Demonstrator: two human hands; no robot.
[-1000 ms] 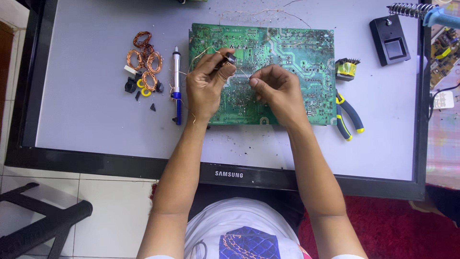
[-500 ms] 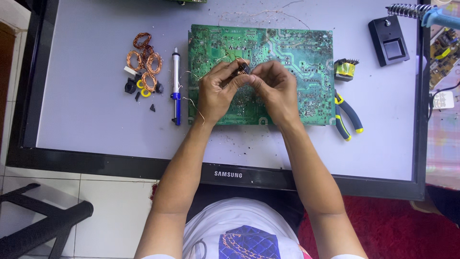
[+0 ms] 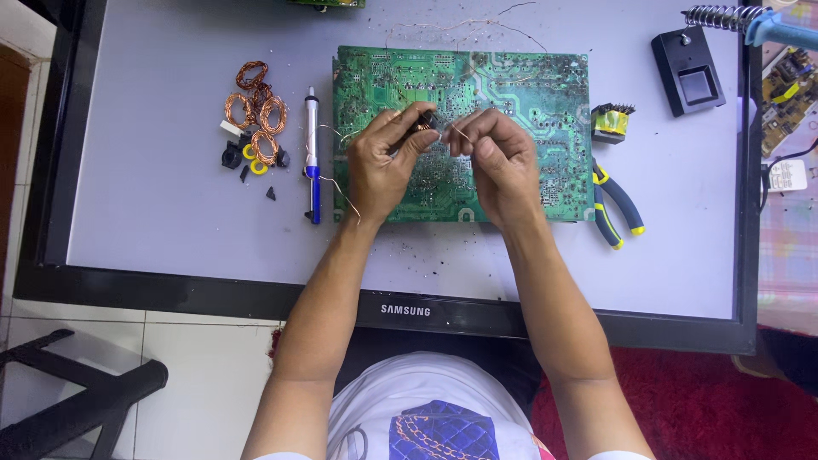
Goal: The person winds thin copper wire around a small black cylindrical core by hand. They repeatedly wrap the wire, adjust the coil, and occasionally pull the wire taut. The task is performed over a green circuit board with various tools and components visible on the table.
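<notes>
Both hands have closed together over the green circuit board (image 3: 460, 128): left hand (image 3: 385, 162) fingers pinch a small dark component (image 3: 423, 123), right hand (image 3: 498, 162) fingers pinch its thin wire (image 3: 460, 132); the grey desk (image 3: 170, 230) under the board stands on pale tiled floor (image 3: 187, 366).

Matt green board, bare copper, rubbery grips

The circuit board (image 3: 511, 94) looks matt green with dull solder specks; the wire coils (image 3: 256, 115) are shiny bare copper; the pliers (image 3: 618, 209) carry smooth rubbery handles.

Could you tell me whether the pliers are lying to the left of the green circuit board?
No, the pliers lie just right of the circuit board.
</notes>
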